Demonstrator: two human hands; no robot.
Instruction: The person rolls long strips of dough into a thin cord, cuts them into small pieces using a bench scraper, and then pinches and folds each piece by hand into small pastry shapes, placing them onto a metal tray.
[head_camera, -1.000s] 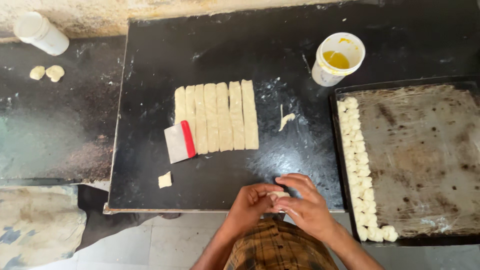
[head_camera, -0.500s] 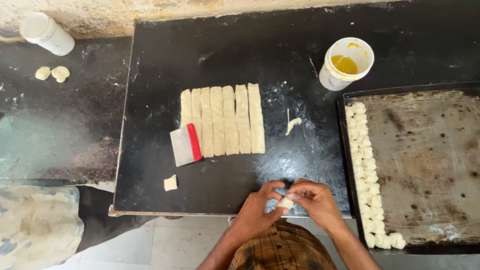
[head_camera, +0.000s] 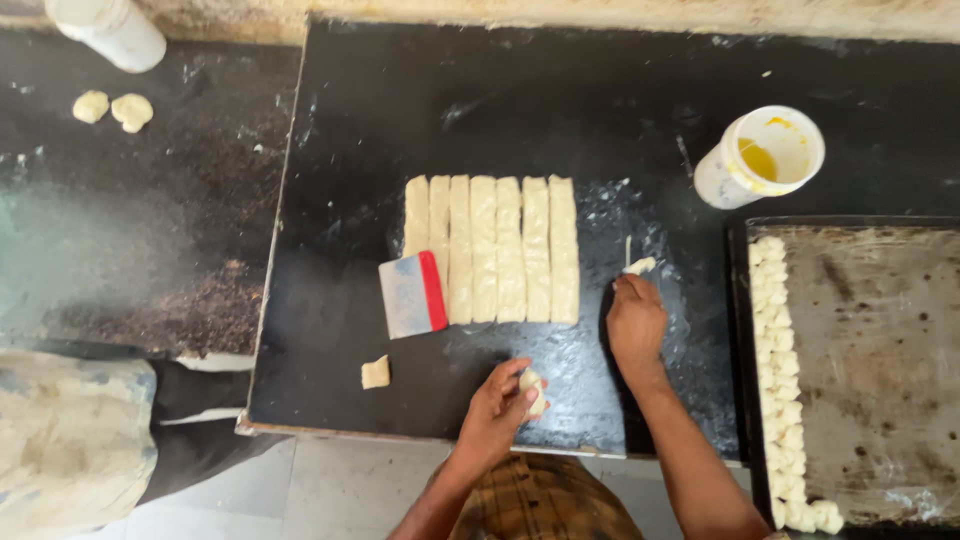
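Nearest first: dough in hand, strips beyond

Closest, at the slab's (head_camera: 330, 180) near edge, the left hand (head_camera: 495, 410) has its fingers clamped on a dough piece (head_camera: 532, 392), cupping it as if to shape it. Further in, the right hand (head_camera: 636, 322) reaches with fingertips together onto a scrap (head_camera: 640, 265), likely gathering it. Beyond lie cut strips (head_camera: 493, 248), with a scraper (head_camera: 413, 294) touching their left side. At the right edge sits a tray (head_camera: 880, 350) lined with pieces.
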